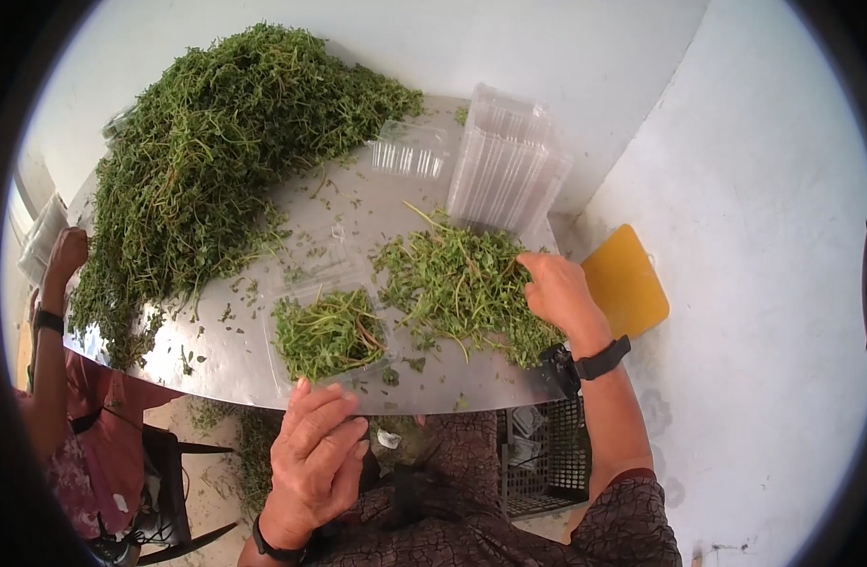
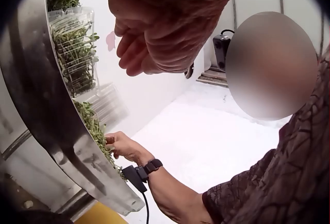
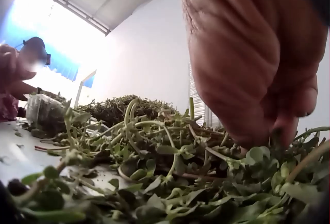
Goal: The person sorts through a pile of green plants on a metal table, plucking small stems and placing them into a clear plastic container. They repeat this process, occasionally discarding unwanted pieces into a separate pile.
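Note:
My right hand [image 1: 561, 293] reaches into a loose pile of leafy green sprigs that look like purslane [image 1: 462, 288]. In the right wrist view its fingers [image 3: 247, 126] dip among the stems and pinch at the greens [image 3: 154, 182]; the fingertips are partly hidden by leaves. My left hand [image 1: 315, 458] is held at the table's front edge with fingers loosely extended and nothing in them. Just beyond its fingertips lies an open clear plastic clamshell box [image 1: 271, 350] with a bunch of greens [image 1: 325, 331] inside. In the left wrist view the left hand [image 2: 165, 28] hangs above the box.
A large heap of greens [image 1: 216, 161] covers the back left of the metal table [image 1: 235, 364]. Behind the small pile stand stacked clear boxes [image 1: 509, 161] and one closed box [image 1: 410, 149]. Another person's hand [image 1: 69, 253] is at the left. A yellow board [image 1: 630, 282] is at the right.

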The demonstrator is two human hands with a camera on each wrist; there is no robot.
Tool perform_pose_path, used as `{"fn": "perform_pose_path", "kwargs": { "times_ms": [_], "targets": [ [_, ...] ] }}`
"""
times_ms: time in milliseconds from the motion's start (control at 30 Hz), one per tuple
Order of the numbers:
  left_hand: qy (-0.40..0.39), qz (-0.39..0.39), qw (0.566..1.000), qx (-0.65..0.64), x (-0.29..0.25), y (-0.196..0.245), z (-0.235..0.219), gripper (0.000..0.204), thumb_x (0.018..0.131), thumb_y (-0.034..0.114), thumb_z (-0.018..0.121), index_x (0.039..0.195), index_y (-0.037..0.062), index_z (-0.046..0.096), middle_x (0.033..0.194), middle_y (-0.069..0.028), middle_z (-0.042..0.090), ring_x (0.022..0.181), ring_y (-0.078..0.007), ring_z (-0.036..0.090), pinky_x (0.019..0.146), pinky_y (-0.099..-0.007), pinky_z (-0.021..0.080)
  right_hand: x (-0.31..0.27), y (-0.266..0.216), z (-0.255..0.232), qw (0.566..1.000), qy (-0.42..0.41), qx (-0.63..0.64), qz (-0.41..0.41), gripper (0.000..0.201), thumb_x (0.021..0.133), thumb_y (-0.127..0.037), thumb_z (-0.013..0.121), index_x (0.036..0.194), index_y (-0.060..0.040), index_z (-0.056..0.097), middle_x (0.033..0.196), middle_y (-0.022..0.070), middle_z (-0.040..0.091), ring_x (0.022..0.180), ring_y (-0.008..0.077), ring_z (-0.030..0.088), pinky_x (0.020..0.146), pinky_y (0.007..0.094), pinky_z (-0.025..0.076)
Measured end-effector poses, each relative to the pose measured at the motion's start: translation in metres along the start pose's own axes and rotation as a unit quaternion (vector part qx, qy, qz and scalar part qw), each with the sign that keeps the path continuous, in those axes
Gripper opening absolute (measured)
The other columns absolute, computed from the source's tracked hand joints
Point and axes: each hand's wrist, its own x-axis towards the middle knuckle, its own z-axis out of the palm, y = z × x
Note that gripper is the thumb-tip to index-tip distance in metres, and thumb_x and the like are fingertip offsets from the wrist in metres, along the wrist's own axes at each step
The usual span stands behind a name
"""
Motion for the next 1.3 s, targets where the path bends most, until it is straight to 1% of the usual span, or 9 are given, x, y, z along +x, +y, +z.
{"fn": "perform_pose_path", "kwargs": {
  "times_ms": [133,233,333,400,633,833,900,1100,1300],
  "targets": [
    [-0.011,-0.003,1.000,-0.009,-0.001,0.001,0.001,0.026,0.068,-0.003,0.071,0.094,0.0025,0.069,0.111,-0.0120,0.065,0.112,-0.0344,0.061,0.109,-0.0558,0.038,0.007,0.000,-0.001,0.996,-0.072,-0.040,0.032,0.010,0.073,0.002,0.059,0.077,-0.0030,0.066,0.073,0.0198,0.064,0.077,0.0395,0.065,0.067,0.0469,0.051],
    [-0.011,-0.007,1.000,-0.009,-0.002,-0.001,0.000,0.025,0.069,-0.003,0.070,0.093,0.0024,0.069,0.110,-0.0120,0.066,0.112,-0.0344,0.062,0.109,-0.0557,0.038,0.006,0.004,-0.003,1.000,-0.003,0.015,0.019,0.010,0.074,0.000,0.058,0.071,-0.0045,0.066,0.071,0.0203,0.064,0.075,0.0408,0.063,0.065,0.0463,0.050],
    [-0.007,-0.011,1.000,-0.009,-0.005,-0.001,0.000,0.024,0.069,-0.004,0.070,0.093,0.0023,0.069,0.110,-0.0122,0.066,0.112,-0.0345,0.062,0.109,-0.0557,0.039,0.006,-0.001,-0.027,0.991,0.068,0.099,0.056,0.008,0.076,0.000,0.059,0.075,-0.0025,0.066,0.068,0.0175,0.064,0.066,0.0319,0.064,0.062,0.0404,0.049],
    [-0.006,-0.009,1.000,-0.007,-0.005,-0.001,0.000,0.024,0.070,-0.004,0.070,0.092,0.0023,0.069,0.109,-0.0123,0.066,0.112,-0.0345,0.062,0.109,-0.0557,0.039,0.008,-0.009,-0.049,0.941,0.031,0.272,0.199,0.006,0.080,-0.001,0.061,0.080,-0.0001,0.066,0.064,0.0090,0.062,0.060,0.0166,0.059,0.058,0.0325,0.047],
    [-0.007,-0.009,0.999,-0.033,-0.007,0.002,0.003,0.024,0.069,-0.004,0.069,0.092,0.0018,0.069,0.107,-0.0130,0.067,0.110,-0.0348,0.062,0.109,-0.0554,0.038,-0.005,-0.014,-0.047,0.909,0.047,0.381,0.165,0.007,0.084,-0.001,0.061,0.089,0.0024,0.065,0.068,0.0016,0.061,0.062,0.0068,0.053,0.057,0.0265,0.043],
    [-0.021,-0.010,0.999,-0.030,-0.010,0.004,0.000,0.025,0.069,-0.004,0.070,0.094,0.0011,0.069,0.107,-0.0130,0.066,0.110,-0.0347,0.062,0.109,-0.0545,0.039,-0.018,-0.014,-0.035,0.961,-0.013,0.207,0.184,0.015,0.081,0.000,0.063,0.095,-0.0004,0.067,0.075,0.0121,0.068,0.068,0.0257,0.065,0.065,0.0364,0.050],
    [-0.028,-0.013,0.999,-0.028,-0.011,0.004,0.000,0.026,0.069,-0.005,0.070,0.094,0.0009,0.069,0.108,-0.0129,0.066,0.110,-0.0347,0.062,0.109,-0.0542,0.039,-0.021,-0.021,-0.042,0.971,-0.050,0.154,0.175,0.028,0.079,0.000,0.063,0.106,-0.0035,0.067,0.093,0.0196,0.070,0.085,0.0364,0.067,0.076,0.0420,0.053],
    [-0.018,-0.031,0.998,-0.049,-0.012,0.006,0.006,0.020,0.071,-0.004,0.065,0.091,0.0018,0.068,0.105,-0.0123,0.067,0.110,-0.0342,0.062,0.110,-0.0557,0.038,-0.030,-0.017,-0.030,0.985,-0.058,0.143,0.077,0.044,0.077,0.001,0.065,0.120,-0.0077,0.064,0.123,0.0252,0.061,0.102,0.0382,0.065,0.090,0.0418,0.052],
    [-0.024,-0.022,0.997,-0.066,-0.014,0.004,0.006,0.020,0.072,-0.004,0.066,0.091,0.0021,0.068,0.105,-0.0123,0.067,0.111,-0.0340,0.062,0.109,-0.0559,0.038,-0.026,-0.013,-0.011,0.996,-0.046,0.059,0.039,0.025,0.076,-0.002,0.066,0.101,-0.0067,0.067,0.107,0.0202,0.066,0.088,0.0397,0.064,0.076,0.0461,0.052]
  ]
}}
